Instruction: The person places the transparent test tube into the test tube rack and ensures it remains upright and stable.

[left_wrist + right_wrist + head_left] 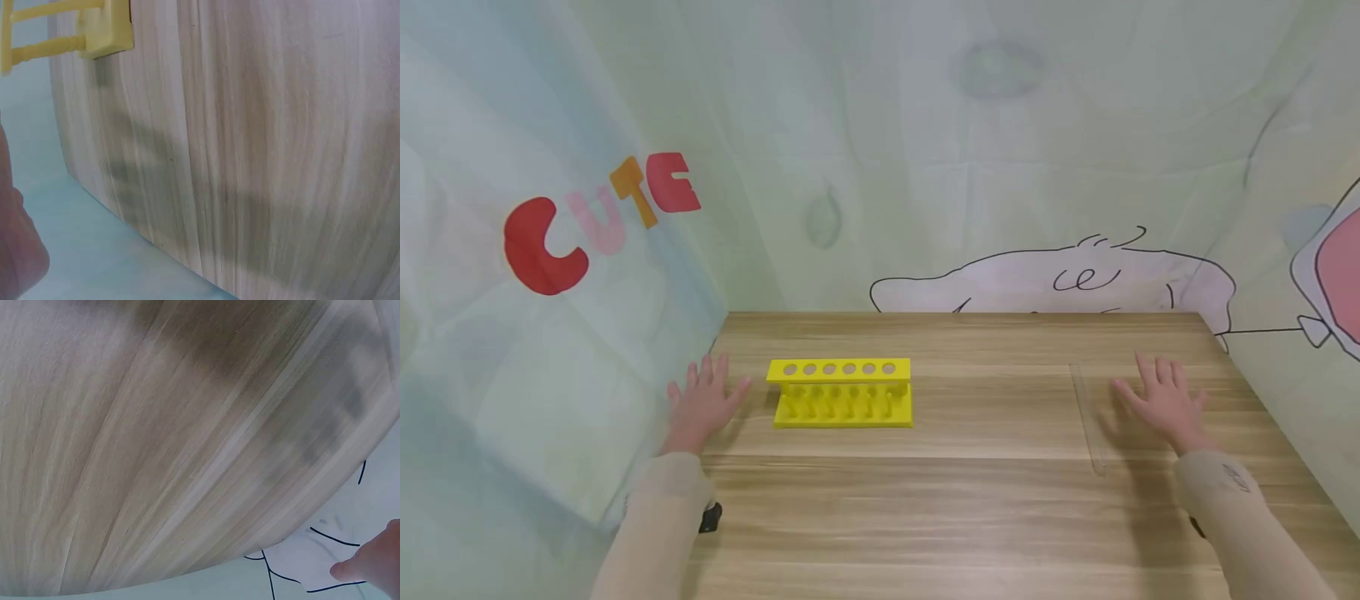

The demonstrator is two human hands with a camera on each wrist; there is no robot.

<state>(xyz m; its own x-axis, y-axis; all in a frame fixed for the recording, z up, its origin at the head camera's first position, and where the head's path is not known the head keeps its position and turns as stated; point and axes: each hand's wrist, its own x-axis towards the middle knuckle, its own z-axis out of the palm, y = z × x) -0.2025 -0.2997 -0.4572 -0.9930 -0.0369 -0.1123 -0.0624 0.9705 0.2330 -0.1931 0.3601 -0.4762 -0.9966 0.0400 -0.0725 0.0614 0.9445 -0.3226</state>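
A yellow test tube rack (842,393) with a row of round holes along its top stands left of the middle of the table. Its end also shows in the left wrist view as a yellow frame (106,31). To the right lies a clear glass test tube (1087,419), pointing away from me. My left hand (702,404) is spread with straight fingers above the table's left edge, apart from the rack. Fingers spread too, my right hand (1167,402) hovers just right of the tube without touching it. Both hands hold nothing.
The wooden table (955,517) ends at the back and both sides against a pale printed curtain (820,125). Coloured letters decorate the curtain on the left, and a line drawing on the back. A black wrist device (711,517) shows beneath the left sleeve.
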